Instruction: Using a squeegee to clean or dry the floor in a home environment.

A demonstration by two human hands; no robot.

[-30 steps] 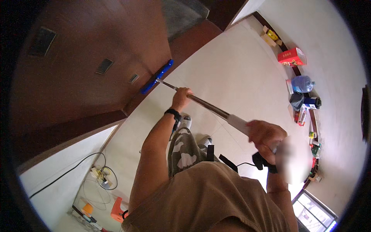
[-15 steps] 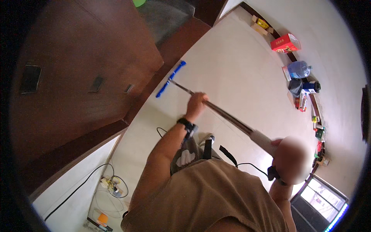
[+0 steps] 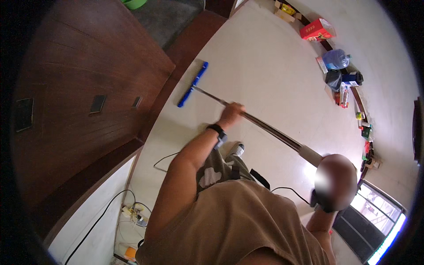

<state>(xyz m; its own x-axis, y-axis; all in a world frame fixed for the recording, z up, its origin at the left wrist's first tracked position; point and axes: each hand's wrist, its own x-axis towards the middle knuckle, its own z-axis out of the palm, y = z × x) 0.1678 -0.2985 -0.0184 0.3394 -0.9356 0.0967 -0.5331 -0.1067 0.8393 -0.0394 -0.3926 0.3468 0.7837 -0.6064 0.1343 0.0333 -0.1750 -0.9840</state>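
A person's left hand (image 3: 230, 115) is closed around the middle of a long metal mop handle (image 3: 260, 125). The right hand (image 3: 332, 183) sits at the handle's grey upper end, but a blur covers it, so its grip cannot be told. The handle slants down to a flat blue mop head (image 3: 193, 84) resting on the pale floor (image 3: 265, 57), just beside a dark wooden wall (image 3: 88, 88). Pushed further, the head would likely knock that wood. A black cable (image 3: 165, 160) trails on the floor near the person's shoe (image 3: 236, 150), leading to a power strip (image 3: 134, 214); a wet head or a foot could catch it. Boxes and a water bottle (image 3: 335, 58) line the far wall
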